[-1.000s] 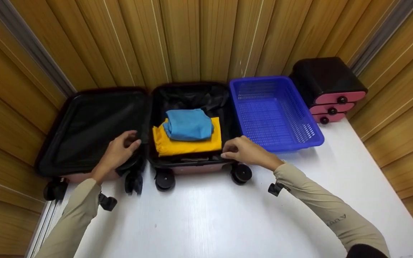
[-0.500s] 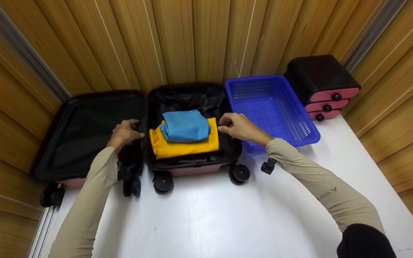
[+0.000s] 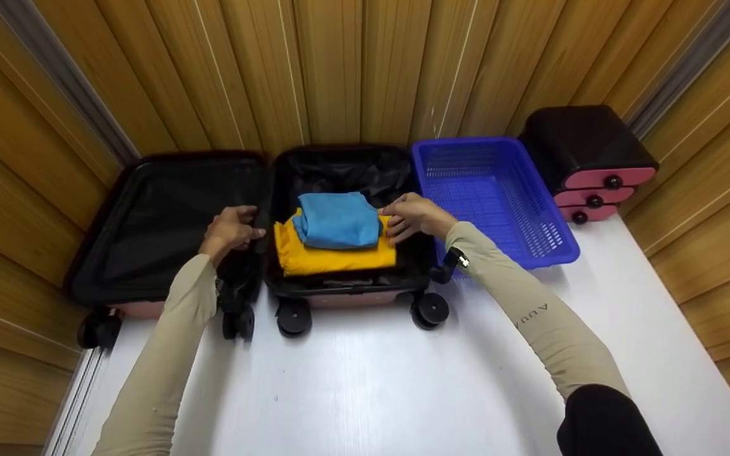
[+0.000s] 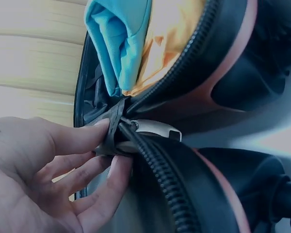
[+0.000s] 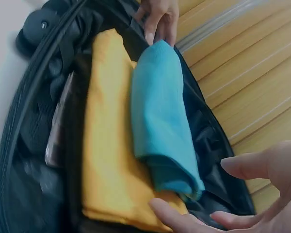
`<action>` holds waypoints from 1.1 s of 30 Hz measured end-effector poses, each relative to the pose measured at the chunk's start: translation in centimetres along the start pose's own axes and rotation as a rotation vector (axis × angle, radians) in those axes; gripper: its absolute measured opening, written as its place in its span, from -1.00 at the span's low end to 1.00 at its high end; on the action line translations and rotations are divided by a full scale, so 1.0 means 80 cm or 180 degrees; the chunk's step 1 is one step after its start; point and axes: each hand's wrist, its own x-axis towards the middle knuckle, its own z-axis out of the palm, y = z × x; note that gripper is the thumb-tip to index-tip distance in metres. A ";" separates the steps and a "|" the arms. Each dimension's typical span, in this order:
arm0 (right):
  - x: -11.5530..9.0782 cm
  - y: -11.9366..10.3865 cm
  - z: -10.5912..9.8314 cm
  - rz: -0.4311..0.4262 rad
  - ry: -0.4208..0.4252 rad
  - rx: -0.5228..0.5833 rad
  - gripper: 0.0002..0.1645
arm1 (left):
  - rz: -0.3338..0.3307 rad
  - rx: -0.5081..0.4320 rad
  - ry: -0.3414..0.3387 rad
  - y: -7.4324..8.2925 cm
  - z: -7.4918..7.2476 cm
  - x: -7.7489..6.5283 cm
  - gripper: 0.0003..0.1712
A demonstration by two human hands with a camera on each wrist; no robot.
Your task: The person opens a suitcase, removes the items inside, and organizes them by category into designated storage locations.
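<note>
An open suitcase (image 3: 168, 234) lies flat, both black-lined halves facing up. In its right half a folded blue cloth (image 3: 338, 220) rests on a folded yellow cloth (image 3: 339, 261). My left hand (image 3: 229, 229) is at the seam between the halves. The left wrist view shows its thumb and fingers pinching a dark fabric strip (image 4: 115, 124) beside the zipper (image 4: 160, 170). My right hand (image 3: 417, 215) reaches in at the right end of the cloths, fingers spread. In the right wrist view, one fingertip (image 5: 160, 206) overlaps the yellow cloth's edge, and the thumb is beside the blue cloth.
A blue plastic basket (image 3: 498, 259) stands right against the suitcase. Beyond it sits a black box with pink drawers (image 3: 593, 145). Suitcase wheels (image 3: 431, 310) stick out toward me over the white table (image 3: 352, 386). Wood-patterned walls (image 3: 333, 76) enclose the back and sides.
My right hand has moved from the suitcase's front right corner up and left to the cloths, its fingers spreading. My left hand has moved slightly forward along the seam.
</note>
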 end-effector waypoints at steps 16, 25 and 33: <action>0.029 0.033 0.049 0.0395 0.0010 0.0286 -0.60 | 0.0288 0.1404 0.0113 -0.001 0.010 -0.014 -0.28; 0.021 0.031 0.069 0.0139 0.0083 0.0640 -0.79 | 0.0229 0.1171 0.0186 -0.003 0.009 -0.009 -0.25; 0.000 0.015 0.046 -0.0329 0.0094 0.1151 -0.69 | 0.0293 0.0691 0.0211 0.005 0.022 0.005 -0.23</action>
